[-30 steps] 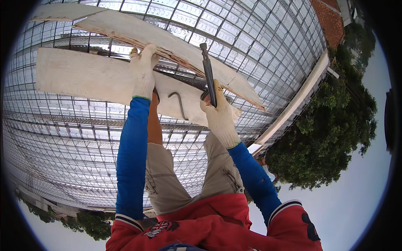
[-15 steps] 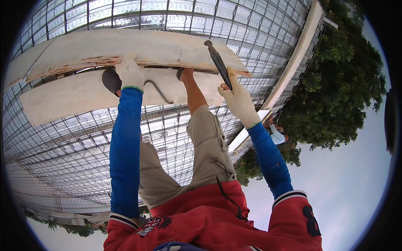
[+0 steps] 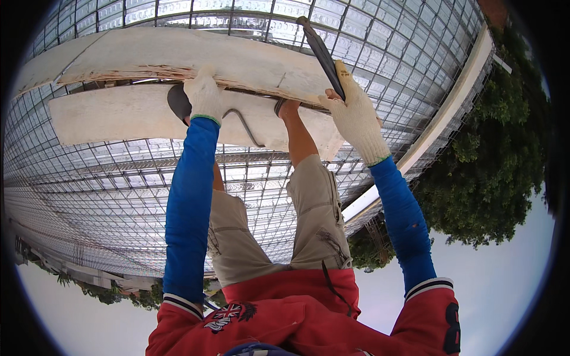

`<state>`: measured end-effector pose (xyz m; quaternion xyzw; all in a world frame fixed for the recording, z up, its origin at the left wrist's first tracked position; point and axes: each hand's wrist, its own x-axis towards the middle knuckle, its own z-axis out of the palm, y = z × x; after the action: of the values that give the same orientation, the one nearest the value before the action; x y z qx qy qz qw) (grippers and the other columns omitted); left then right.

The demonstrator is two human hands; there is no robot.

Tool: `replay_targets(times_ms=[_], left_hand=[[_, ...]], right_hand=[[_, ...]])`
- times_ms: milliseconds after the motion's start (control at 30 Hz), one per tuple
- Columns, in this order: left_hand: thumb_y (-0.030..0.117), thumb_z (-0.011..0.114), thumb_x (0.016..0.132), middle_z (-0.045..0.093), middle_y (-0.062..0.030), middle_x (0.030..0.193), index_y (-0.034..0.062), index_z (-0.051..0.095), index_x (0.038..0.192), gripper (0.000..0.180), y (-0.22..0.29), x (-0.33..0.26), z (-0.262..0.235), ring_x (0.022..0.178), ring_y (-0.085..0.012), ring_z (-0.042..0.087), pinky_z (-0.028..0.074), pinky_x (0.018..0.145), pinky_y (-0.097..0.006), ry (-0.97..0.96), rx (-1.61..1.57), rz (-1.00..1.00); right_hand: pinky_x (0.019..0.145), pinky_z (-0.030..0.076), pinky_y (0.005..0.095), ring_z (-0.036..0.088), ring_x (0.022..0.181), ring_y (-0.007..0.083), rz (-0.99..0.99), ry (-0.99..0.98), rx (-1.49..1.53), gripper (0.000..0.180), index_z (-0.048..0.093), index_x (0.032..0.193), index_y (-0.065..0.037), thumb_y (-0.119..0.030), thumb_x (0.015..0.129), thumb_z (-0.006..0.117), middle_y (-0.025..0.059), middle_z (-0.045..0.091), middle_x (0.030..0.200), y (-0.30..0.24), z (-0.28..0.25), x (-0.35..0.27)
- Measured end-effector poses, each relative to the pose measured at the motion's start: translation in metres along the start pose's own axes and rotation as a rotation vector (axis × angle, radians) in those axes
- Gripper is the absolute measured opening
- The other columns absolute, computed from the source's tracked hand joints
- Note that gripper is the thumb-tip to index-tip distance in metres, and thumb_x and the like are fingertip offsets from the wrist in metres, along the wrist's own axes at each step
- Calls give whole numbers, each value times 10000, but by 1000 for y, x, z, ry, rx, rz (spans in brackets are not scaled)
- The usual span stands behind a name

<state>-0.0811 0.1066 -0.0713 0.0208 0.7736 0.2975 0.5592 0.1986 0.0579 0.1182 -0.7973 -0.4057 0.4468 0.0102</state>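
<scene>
My left hand (image 3: 202, 95), in a white knit glove, is closed on the splintered near edge of a long pale plywood board (image 3: 178, 50); its fingertips are hidden. My right hand (image 3: 358, 118), gloved the same way, grips a long dark hand tool (image 3: 322, 54) with a rounded end. The tool points up and to the left, past the board's right end. Its exact kind does not show clearly. A second plywood board (image 3: 113, 115) lies nearer, under my feet. On it rests a bent dark metal rod (image 3: 243, 126), between my feet and touched by neither hand.
A wide grid of steel rebar (image 3: 113, 219) spreads beneath and around the boards, over a shiny surface. A pale beam (image 3: 445, 101) runs along the right edge, with trees (image 3: 481, 172) beyond. My dark shoe (image 3: 179, 103) stands beside my left hand.
The whole view has shifted, so boards and hands sit higher and more to the right. The right hand now covers the far board's right end. Both hands keep their hold.
</scene>
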Motion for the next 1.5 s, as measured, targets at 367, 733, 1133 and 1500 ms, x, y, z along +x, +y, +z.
replay_targets(times_ms=[367,733,1133,1500], left_hand=[[65,754,917,667,-92,984,-55,632,1172,307,-5,13,11,843,-234,683,591,716,-428,33,-10,112],[210,798,899,713,-140,1085,-149,649,1187,483,-11,5,9,885,-209,625,523,793,-372,41,45,121],[209,777,914,581,-42,854,-71,617,957,325,3,-5,15,738,-165,481,438,660,-384,29,60,127],[262,740,949,549,-38,837,-26,599,941,321,5,-15,14,728,-156,457,407,626,-389,-3,111,158]], right_hand=[[1018,538,490,729,1074,467,103,-52,-11,741,342,1659,-18,-238,1010,625,310,696,1262,19,22,-24],[1020,517,511,632,1260,442,-177,-99,-281,780,491,1555,-30,-263,857,750,284,662,1347,36,14,13],[1107,494,486,629,1283,460,78,-153,-128,725,439,1598,-6,-217,945,672,294,652,1404,5,1,18],[850,580,541,723,992,472,-39,-145,-312,597,558,1369,2,-301,898,767,269,738,1059,43,54,-6]])
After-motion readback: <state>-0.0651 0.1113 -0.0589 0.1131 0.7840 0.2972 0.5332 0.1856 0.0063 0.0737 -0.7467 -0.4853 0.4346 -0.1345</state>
